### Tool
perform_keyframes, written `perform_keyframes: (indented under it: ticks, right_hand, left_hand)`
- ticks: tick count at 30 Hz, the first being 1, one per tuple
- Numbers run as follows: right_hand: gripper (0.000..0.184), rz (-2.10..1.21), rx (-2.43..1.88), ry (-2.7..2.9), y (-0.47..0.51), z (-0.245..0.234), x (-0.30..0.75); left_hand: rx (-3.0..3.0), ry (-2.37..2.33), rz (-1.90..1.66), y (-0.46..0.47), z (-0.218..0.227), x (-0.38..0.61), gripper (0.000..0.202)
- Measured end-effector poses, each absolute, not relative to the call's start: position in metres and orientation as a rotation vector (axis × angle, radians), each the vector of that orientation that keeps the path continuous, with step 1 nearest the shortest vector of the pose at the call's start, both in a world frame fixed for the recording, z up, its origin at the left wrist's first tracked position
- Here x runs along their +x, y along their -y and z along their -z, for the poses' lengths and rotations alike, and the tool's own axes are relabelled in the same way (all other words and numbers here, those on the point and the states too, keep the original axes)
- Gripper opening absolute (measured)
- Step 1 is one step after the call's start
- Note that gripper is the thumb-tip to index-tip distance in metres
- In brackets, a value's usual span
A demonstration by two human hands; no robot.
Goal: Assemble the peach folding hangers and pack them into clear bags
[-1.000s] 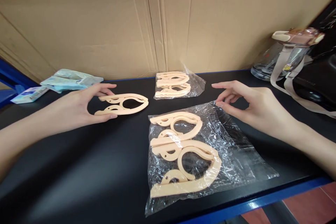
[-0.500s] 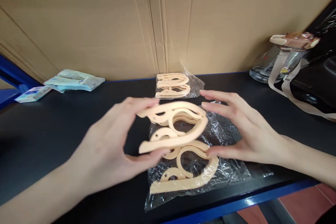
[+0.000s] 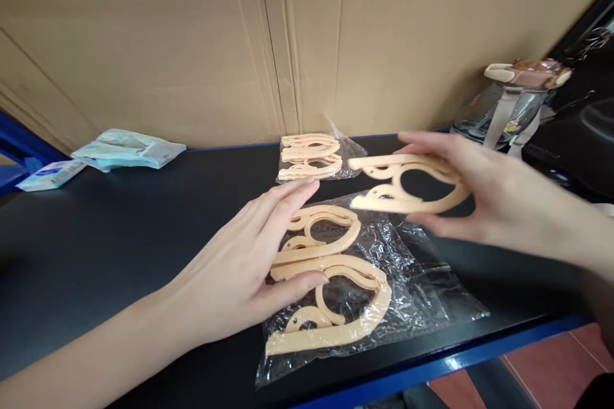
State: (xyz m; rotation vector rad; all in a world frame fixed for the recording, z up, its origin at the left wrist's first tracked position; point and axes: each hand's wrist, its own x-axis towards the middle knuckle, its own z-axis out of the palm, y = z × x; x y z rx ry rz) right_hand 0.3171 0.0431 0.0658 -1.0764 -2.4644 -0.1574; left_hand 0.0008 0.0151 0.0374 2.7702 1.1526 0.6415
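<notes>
A beige folding clothes hanger [image 3: 407, 205], folded up, is gripped between the thumb and fingers of my right hand [image 3: 503, 198], raised above the back right of a clear plastic bag [image 3: 432, 294]. Two similar folded hangers lie on or in that bag: a nearer one [image 3: 330, 336] and one behind it [image 3: 336, 246]. Over their left ends is my left hand [image 3: 240, 268], thumb and fingers apart, holding nothing. Whether it touches them I cannot tell.
Another bagged set of beige hangers [image 3: 311, 154] lies farther back on the black shelf [image 3: 144, 223], near a cardboard wall [image 3: 167, 45]. Light-blue packets [image 3: 129, 148] are at the left. At the right stands a clear bottle [image 3: 522, 77] with a strap. A blue edge [image 3: 451, 364] runs along the front.
The hanger has passed from my left hand to my right, which has closed on it and lifted it back and to the right. My left hand has let go and lowered slightly.
</notes>
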Motion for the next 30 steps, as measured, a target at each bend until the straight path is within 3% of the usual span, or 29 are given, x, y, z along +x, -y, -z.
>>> perform_keyframes:
  ticks: [3, 7, 17, 25, 30]
  right_hand:
    - [0.076, 0.018, -1.249, 2.525, -0.061, -0.077, 0.354]
    - [0.073, -0.283, -1.287, 2.666, -0.069, -0.076, 0.376]
    - [0.08, -0.462, -1.139, 2.775, -0.046, -0.066, 0.327]
    - [0.09, -0.509, -0.962, 2.84, -0.044, -0.046, 0.306]
    - [0.104, -0.53, -1.222, 2.807, -0.05, -0.05, 0.322]
  left_hand:
    - [2.679, -1.206, -0.515, -0.018, -0.03, -0.012, 0.055]
    - [2.561, -1.225, -0.396, -0.018, -0.023, -0.02, 0.05]
    - [2.748, -1.041, -0.229, -0.024, -0.013, -0.033, 0.081]
    - [2.768, -1.05, -0.185, -0.025, -0.011, -0.031, 0.085]
    - [2.775, -1.05, -0.241, -0.024, -0.01, -0.032, 0.084]
